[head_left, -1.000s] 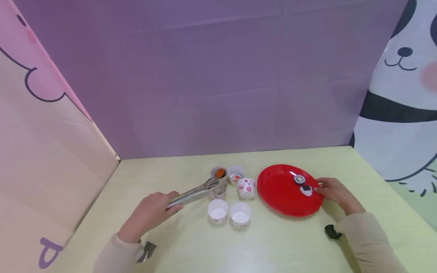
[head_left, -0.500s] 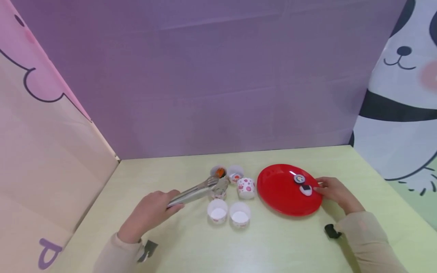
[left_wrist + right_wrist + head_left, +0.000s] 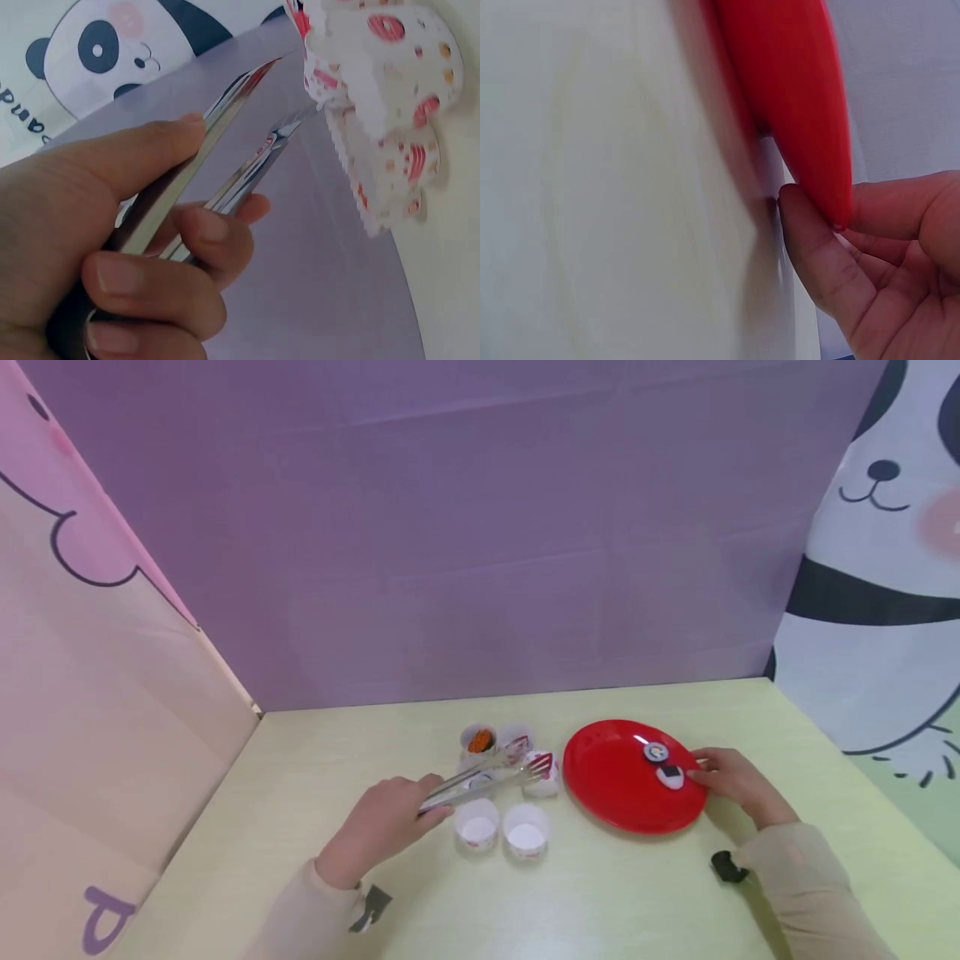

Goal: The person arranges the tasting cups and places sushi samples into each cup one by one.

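Observation:
My left hand (image 3: pixel 382 827) grips metal tongs (image 3: pixel 165 195); their two arms stand apart with no item between the tips. In the head view the tips are above the patterned paper cups in the back and middle. An orange-and-black piece (image 3: pixel 481 741) sits in the back-left cup. With thumb and fingers, my right hand (image 3: pixel 742 785) pinches the right rim of a red plate (image 3: pixel 611 785). On that plate lie a small round sushi roll piece (image 3: pixel 656 752) and a white rice ball piece (image 3: pixel 671 777) with a black patch.
Two white paper cups, a left one (image 3: pixel 477 824) and a right one (image 3: pixel 526 831), stand in front of the tongs. Another patterned cup (image 3: pixel 546 787) is close to the plate's left edge. A purple wall (image 3: pixel 480 543) rises behind the pale table (image 3: pixel 585 902).
My left hand has moved right with the tongs, away from the back-left cup, where the orange-and-black piece now rests free of them. The tong tips have spread. My right hand and the plate stay put.

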A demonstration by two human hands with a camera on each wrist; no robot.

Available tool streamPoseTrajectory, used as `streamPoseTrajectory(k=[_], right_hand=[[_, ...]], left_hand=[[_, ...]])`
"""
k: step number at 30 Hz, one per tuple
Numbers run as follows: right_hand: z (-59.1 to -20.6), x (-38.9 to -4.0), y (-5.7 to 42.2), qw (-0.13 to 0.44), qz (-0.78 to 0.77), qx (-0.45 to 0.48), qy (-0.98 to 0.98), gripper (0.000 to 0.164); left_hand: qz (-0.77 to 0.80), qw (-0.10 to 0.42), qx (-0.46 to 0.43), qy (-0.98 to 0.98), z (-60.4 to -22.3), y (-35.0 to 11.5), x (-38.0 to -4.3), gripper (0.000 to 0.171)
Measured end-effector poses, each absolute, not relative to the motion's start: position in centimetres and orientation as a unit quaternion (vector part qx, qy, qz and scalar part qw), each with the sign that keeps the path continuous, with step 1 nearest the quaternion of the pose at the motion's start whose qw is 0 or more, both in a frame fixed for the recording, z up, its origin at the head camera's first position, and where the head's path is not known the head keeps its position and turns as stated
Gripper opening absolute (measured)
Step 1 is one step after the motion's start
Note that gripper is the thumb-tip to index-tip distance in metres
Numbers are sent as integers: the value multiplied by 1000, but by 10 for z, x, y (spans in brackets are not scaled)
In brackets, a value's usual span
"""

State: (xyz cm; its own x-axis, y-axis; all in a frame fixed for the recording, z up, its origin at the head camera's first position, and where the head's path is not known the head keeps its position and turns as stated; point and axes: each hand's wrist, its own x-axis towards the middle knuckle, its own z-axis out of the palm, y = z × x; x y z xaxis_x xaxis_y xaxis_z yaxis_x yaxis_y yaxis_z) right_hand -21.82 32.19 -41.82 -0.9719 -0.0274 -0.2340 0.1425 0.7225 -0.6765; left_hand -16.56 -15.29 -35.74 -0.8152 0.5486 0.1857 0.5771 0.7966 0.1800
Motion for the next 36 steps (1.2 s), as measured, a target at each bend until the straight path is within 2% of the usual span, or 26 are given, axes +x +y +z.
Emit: streamPoseTrajectory(k=[9,22,29,36], right_hand=[[-421,-219,322,126,-374,40,918,49],[-420,-220,323,145,-379,64,912,54],[-420,-219,323,140,-380,59,912,53],[-421,-220,325,133,-380,47,914,51]], left_hand=[[-120,41,-284,-950,-355,-118,-166,40],[-105,6,-313,-944,-354,-82,-171,36],[-103,-21,-315,-943,-357,-49,-170,40],[-132,-47,-300,-944,-364,-25,-172,34]])
